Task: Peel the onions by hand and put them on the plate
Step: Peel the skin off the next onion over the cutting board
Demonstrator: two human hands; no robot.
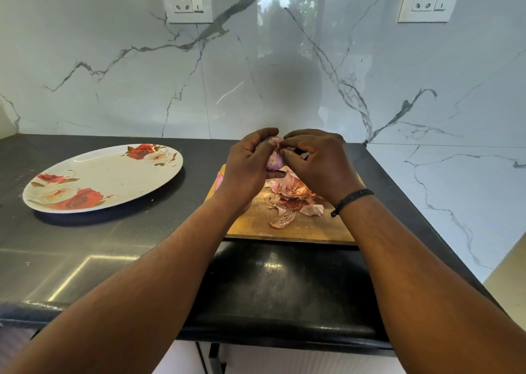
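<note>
Left hand [247,165]: curled round the onion [275,157], holding it up above the chopping board [296,225] so scraps drop there.
Right hand [316,160]: fingertips pinching skin at the onion's top, apparently to strip it.
Peelings [293,200]: heaped on the board under the hands.
Plate [102,178]: left of the board, no onions on it.

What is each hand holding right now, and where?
The left hand grips the onion around its left side; the right hand pinches skin at its top.
</note>
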